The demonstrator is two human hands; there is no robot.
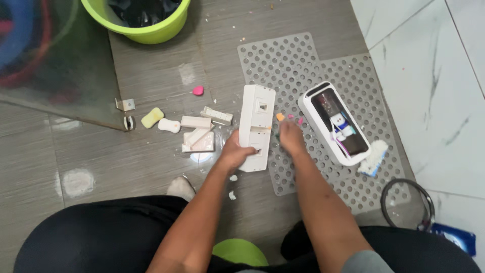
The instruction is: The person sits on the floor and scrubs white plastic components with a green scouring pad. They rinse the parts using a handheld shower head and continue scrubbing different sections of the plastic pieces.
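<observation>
— Where do things stand?

— The white cover (pixel 256 126) lies on the floor at the left edge of the perforated mat (pixel 323 76). The left hand (pixel 235 151) grips its lower end; the right hand (pixel 289 135) is closed in a pinch on a small green piece beside it.

— And the rest?

— The white housing (pixel 309 108) lies open on the mat, wires and small parts showing inside. White pieces (pixel 198 134) are scattered left. The green bucket (pixel 146 33) holds something dark.

The left hand (pixel 235 151) grips a white plastic cover (pixel 256 126) on the perforated mat (pixel 313 65), the right hand (pixel 290 136) beside it.
</observation>
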